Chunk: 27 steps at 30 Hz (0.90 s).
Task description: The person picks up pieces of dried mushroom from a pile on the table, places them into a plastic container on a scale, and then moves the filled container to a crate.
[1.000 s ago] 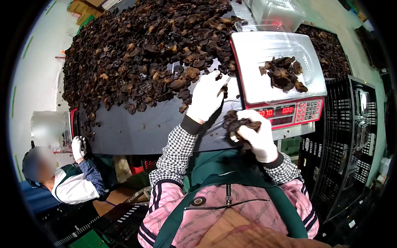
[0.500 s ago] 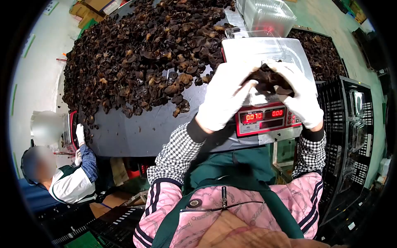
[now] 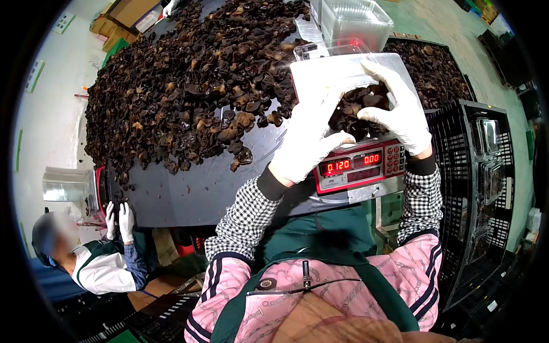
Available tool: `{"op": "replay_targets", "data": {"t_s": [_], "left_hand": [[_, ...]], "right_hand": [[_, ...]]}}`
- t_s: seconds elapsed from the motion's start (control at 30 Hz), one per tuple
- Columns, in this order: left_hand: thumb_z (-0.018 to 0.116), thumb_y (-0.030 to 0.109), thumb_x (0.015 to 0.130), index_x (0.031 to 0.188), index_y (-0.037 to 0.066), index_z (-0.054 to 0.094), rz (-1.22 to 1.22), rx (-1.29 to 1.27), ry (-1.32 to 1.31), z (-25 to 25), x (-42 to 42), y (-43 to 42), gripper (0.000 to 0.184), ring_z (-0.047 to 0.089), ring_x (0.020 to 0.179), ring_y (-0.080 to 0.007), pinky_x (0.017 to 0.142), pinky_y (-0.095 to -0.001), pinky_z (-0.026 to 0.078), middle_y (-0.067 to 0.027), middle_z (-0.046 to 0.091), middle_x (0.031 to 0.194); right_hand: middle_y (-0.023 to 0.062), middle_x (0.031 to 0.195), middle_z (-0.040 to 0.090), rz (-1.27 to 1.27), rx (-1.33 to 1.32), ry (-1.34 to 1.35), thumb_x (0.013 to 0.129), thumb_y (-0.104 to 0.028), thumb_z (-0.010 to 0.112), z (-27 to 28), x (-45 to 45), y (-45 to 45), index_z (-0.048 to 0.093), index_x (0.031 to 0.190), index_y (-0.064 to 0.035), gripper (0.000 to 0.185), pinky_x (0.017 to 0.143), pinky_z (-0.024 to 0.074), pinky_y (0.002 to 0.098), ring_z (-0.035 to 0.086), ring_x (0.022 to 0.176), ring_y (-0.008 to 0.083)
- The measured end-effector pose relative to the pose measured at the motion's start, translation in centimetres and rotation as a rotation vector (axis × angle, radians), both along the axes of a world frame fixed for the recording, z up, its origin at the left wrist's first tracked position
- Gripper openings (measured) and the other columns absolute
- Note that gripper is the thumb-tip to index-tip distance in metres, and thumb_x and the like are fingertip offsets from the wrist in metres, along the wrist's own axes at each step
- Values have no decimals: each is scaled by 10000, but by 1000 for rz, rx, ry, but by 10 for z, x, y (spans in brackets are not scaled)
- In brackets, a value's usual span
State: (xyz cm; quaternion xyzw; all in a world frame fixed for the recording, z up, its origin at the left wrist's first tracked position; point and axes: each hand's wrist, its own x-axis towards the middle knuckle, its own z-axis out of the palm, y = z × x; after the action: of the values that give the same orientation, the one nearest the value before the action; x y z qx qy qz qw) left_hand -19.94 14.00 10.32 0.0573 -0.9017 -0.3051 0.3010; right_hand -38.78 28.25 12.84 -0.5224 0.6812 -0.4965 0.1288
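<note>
Dark brown wood ear mushrooms lie in a clear plastic tray on the red and white digital scale, whose red display reads 0.120. My white-gloved left hand cups the left side of the mushrooms, its thumb apart from the fingers. On the other side, my gloved right hand is spread, with its thumb over the mushrooms and its fingers reaching round the far edge. Most of the tray is hidden by my hands and the mushrooms.
A large pile of wood ear mushrooms covers much of the dark table. Stacked clear trays stand behind the scale. Black crates are at right. A co-worker's gloved hands are at the table's left edge.
My hands have moved apart from being close together around the mushrooms, which now lie lower in the tray. The display has risen from 0.070 to 0.120. The co-worker's hands have moved down the table edge.
</note>
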Motion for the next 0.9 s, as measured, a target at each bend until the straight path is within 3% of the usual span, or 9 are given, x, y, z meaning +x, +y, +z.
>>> {"op": "replay_targets", "data": {"t_s": [0.17, 0.3, 0.5, 0.6, 0.7, 0.73, 0.77, 0.8, 0.9], "left_hand": [[870, 273, 772, 1449, 51, 522, -10, 85, -6, -7, 7, 0, 793, 548, 1286, -350, 1081, -424, 443, -194, 576, 1394], [852, 221, 810, 1431, 64, 548, 74, 80, -18, -8, 15, 3, 709, 561, 1281, -325, 1070, -401, 462, -184, 581, 1393], [762, 44, 869, 1340, 42, 624, 214, 109, 50, -28, 54, -5, 491, 618, 1235, -278, 1043, -362, 496, -149, 631, 1358], [713, 4, 889, 1280, 24, 666, 330, 141, 34, -37, 87, 0, 394, 646, 1195, -268, 1045, -359, 492, -145, 676, 1289], [678, -13, 901, 1254, 19, 678, 440, 157, -53, -59, 131, 11, 355, 660, 1165, -264, 1027, -356, 503, -146, 686, 1259], [667, -19, 904, 1248, 15, 680, 481, 184, -79, -69, 145, 18, 346, 662, 1159, -263, 1022, -356, 506, -147, 688, 1251], [667, -24, 898, 1240, 8, 681, 512, 175, -72, -80, 158, 24, 343, 668, 1134, -269, 1011, -359, 511, -151, 695, 1219], [658, -31, 898, 1228, 3, 675, 529, 216, -52, -93, 172, 30, 332, 660, 1130, -289, 1005, -366, 510, -166, 686, 1216], [641, -53, 887, 1219, 10, 667, 578, 61, -60, -108, 194, 43, 339, 639, 1156, -327, 1023, -401, 495, -188, 666, 1242]], "right_hand": [[109, 1361, 605, -47, -81, -95, 773, -174, 847, -14, -5, -1, 534, 1448, -47, 755, 1077, 457, 369, 574, 1249, 239], [126, 1349, 619, -110, -313, -350, 1047, -491, 519, -28, -16, -5, 553, 1422, -22, 601, 1062, 464, 345, 605, 1201, 190], [129, 1156, 716, -294, -388, -407, 1099, -303, 458, -28, -18, 2, 665, 1261, 25, 420, 1006, 509, 348, 684, 1069, 212], [132, 1075, 734, -494, -526, -137, 1095, -212, 415, -18, 5, 21, 686, 1140, 52, 381, 920, 540, 342, 702, 962, 200], [113, 988, 725, -547, -596, -12, 1110, -286, 397, -24, 53, 41, 690, 1015, 36, 445, 788, 551, 324, 684, 817, 169], [109, 929, 728, -300, -718, -177, 1071, -230, 471, -18, 82, 40, 704, 977, 13, 350, 716, 554, 325, 688, 768, 185], [107, 867, 731, -232, -508, 149, 998, -156, 558, -18, 95, 49, 734, 937, -23, 228, 669, 550, 320, 689, 737, 202], [102, 827, 732, -116, -427, 39, 904, -61, 629, -27, 121, 46, 756, 912, -53, 127, 658, 549, 327, 687, 727, 220], [88, 838, 722, 118, -290, -58, 818, -1, 651, -61, 178, 27, 747, 898, -50, 135, 641, 520, 360, 659, 709, 250]]}}
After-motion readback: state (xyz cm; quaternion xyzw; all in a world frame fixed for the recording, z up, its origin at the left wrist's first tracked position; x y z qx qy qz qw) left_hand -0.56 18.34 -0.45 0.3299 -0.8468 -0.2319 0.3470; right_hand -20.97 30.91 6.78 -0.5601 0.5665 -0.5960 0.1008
